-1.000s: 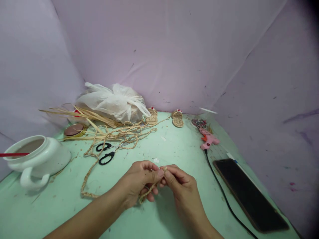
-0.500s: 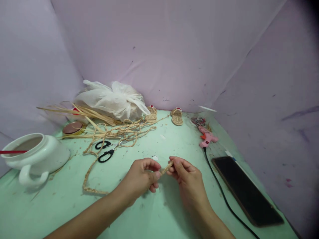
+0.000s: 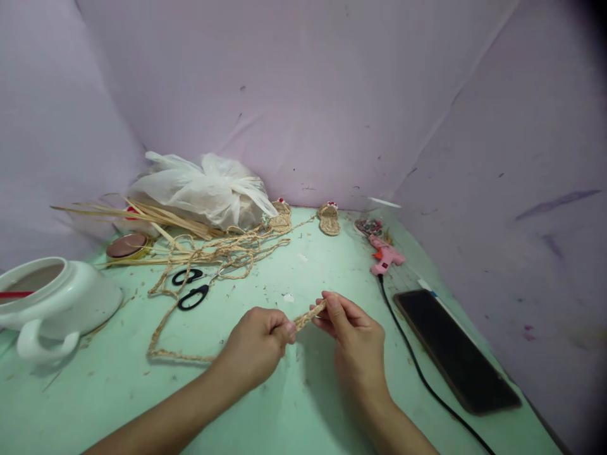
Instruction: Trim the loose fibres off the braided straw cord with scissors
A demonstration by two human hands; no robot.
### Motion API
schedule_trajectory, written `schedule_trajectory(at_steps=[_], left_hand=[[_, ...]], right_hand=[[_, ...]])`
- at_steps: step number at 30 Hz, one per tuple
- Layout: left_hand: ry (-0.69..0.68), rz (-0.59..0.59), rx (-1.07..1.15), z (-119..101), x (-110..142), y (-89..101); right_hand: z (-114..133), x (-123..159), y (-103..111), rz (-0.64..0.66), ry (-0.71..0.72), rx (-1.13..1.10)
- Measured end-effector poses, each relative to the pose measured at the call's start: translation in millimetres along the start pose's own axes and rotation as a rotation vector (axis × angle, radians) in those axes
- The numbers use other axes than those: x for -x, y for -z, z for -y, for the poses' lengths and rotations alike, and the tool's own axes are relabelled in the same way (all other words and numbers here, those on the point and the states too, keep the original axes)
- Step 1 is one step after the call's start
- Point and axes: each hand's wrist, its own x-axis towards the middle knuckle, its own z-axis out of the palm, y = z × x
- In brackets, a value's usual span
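A braided straw cord (image 3: 308, 316) stretches between my two hands, low in the middle of the head view. My left hand (image 3: 260, 341) is closed round it in a fist. The thumb and fingers of my right hand (image 3: 355, 335) pinch its end. More of the same cord runs out from behind my left wrist, bends at the left and joins a loose tangle (image 3: 227, 256) on the green table. Black-handled scissors (image 3: 193, 297) lie under this tangle, their blades partly hidden.
A white pot (image 3: 90, 297) lies tilted at left. Behind the tangle are straw strips (image 3: 175, 218) and a white plastic bag (image 3: 208, 189). Two small woven slippers, one slipper (image 3: 329, 220) nearer the middle, sit by the wall. At right are a pink glue gun (image 3: 387, 254) and a phone (image 3: 458, 351).
My hands have drawn apart, exposing a length of cord between them. My left hand has closed into a fist on it. The view has turned slightly to the right.
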Motion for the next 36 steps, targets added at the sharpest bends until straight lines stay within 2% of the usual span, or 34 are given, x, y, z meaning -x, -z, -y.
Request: schedule_trajectory(at_steps=[3, 7, 11, 17, 23, 28, 31, 36], left_hand=[[0.035, 0.031, 0.029, -1.9, -0.7, 0.1], [0.042, -0.037, 0.057, -11.3, 1.7, 0.1], [0.064, -0.048, 0.135, -13.9, 2.2, -1.4], [0.07, 0.08, 0.183, -13.0, 1.6, 2.6], [0.088, 0.146, 0.173, -13.5, 2.7, 7.1], [-0.012, 0.063, 0.071, -13.7, 4.3, 6.5], [0.001, 0.019, 0.071, -11.5, 3.4, 4.2], [0.017, 0.013, 0.135, -6.7, 0.8, 2.9]], right_hand=[[0.0, -0.6, 1.2, -0.009, -0.064, -0.102], [2.4, -3.3, 2.7, -0.016, -0.076, -0.179], [4.7, -5.4, 3.4, -0.041, -0.076, -0.199], [6.5, -4.1, 4.0, 0.012, -0.111, -0.221], [9.4, -2.8, 4.0, 0.067, -0.152, -0.256], [8.8, -4.9, 4.0, 0.111, -0.224, -0.282], [9.4, -3.3, -0.3, 0.166, -0.269, -0.292], [9.0, 2.2, -5.4, 0.268, -0.318, -0.284]])
